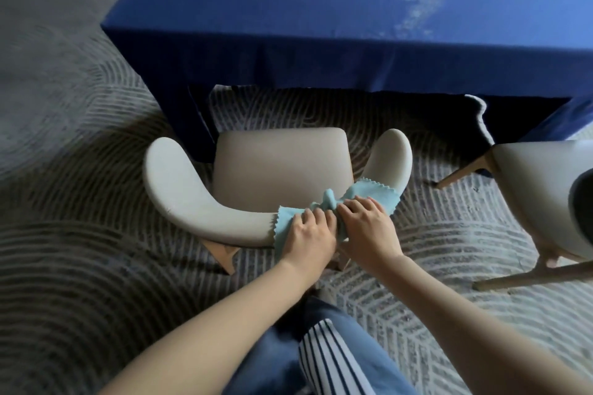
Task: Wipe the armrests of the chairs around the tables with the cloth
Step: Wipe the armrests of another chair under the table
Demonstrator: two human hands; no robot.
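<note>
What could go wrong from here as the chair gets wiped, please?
The cloth is bunched between the left hand and right hand, so wiping may be patchy. Both hands sit mid-rail, so the far armrest tips could be skipped. The second chair stands close on the right; an elbow might knock it.

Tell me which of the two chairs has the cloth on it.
The middle chair facing the blue table: the light blue cloth lies across its curved back, under the left hand and right hand. The chair at the right edge has none.
</note>
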